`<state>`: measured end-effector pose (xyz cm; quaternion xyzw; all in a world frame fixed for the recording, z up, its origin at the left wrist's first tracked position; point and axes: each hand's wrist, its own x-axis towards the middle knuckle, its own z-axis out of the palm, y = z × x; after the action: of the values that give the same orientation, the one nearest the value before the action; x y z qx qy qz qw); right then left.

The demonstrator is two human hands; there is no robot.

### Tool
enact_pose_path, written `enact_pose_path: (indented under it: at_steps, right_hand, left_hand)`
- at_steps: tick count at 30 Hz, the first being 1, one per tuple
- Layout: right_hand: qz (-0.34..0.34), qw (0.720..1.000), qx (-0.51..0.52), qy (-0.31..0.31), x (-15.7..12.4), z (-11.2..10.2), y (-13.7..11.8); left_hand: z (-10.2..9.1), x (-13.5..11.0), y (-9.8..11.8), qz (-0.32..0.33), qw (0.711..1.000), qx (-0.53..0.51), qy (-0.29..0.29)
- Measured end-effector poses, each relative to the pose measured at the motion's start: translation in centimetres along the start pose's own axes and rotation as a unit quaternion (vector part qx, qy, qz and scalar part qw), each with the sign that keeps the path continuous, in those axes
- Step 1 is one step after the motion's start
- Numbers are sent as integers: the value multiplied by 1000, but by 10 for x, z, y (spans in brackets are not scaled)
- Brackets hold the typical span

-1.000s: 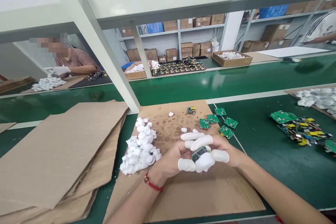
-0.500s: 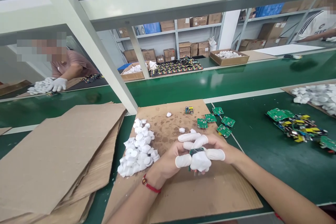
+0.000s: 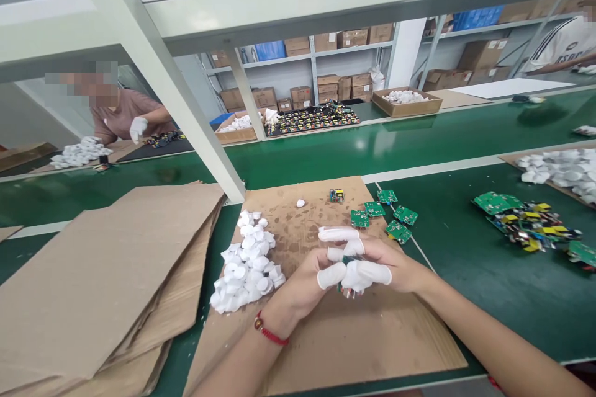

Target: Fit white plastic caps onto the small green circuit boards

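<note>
Both my hands, with white finger cots on several fingers, meet over the cardboard sheet (image 3: pixel 335 347). Between them is a small circuit board (image 3: pixel 345 291), mostly hidden, with components showing below the fingers. My left hand (image 3: pixel 305 282) grips its left side. My right hand (image 3: pixel 388 260) closes round the right side, its thumb pressed on a soft white lump (image 3: pixel 352 276) against the board. To the left lies a heap of similar white pieces (image 3: pixel 246 263). A single white piece (image 3: pixel 300 203) and a circuit board with a yellow part (image 3: pixel 336 195) sit farther back.
Several green circuit boards (image 3: pixel 374 209) lie at the sheet's right edge. Farther right is a pile of boards (image 3: pixel 526 220). Stacked cardboard (image 3: pixel 107 260) covers the left. A slanting white post (image 3: pixel 186 93) rises behind. A co-worker (image 3: pixel 128 115) works across the green bench.
My hands have drawn closer round the board, and my right thumb now lies over the white lump. The co-worker at the left has lifted one gloved hand off the white pile.
</note>
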<state>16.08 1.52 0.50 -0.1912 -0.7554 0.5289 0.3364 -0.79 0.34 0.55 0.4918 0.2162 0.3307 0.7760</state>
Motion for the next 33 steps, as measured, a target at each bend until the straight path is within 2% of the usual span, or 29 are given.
enact_pose_path:
  at_steps: [3,6,13,17,22,24,28,30,33]
  right_hand:
    - [11,999,45,19,1,3,1]
    - [26,995,93,14,3,5,1]
    - [25,995,93,-6,5,6,-2]
    - [11,998,56,17,4,5,-2]
    - [-12,997,-67,35,5,3,0]
    - [-12,995,-93,40,6,4,-1]
    - [-9,994,-100,34,6,5,-3]
    - [-5,995,-93,38,5,4,-3]
    - [-2,999,-26,28,2,1,2]
  left_hand:
    - [2,2,-1,1,999,-32,20]
    - [4,3,-3,2,999,-50,19]
    - [-1,3,-6,8,998,-54,27]
    - [1,3,-5,13,997,-76,31]
    - [4,3,-5,16,988,-117,95]
    - [3,3,-7,10,988,-117,102]
    - [2,3,-8,10,990,-107,94]
    - [1,3,-8,15,991,-110,71]
    - [-1,3,-10,11,991,-130,24]
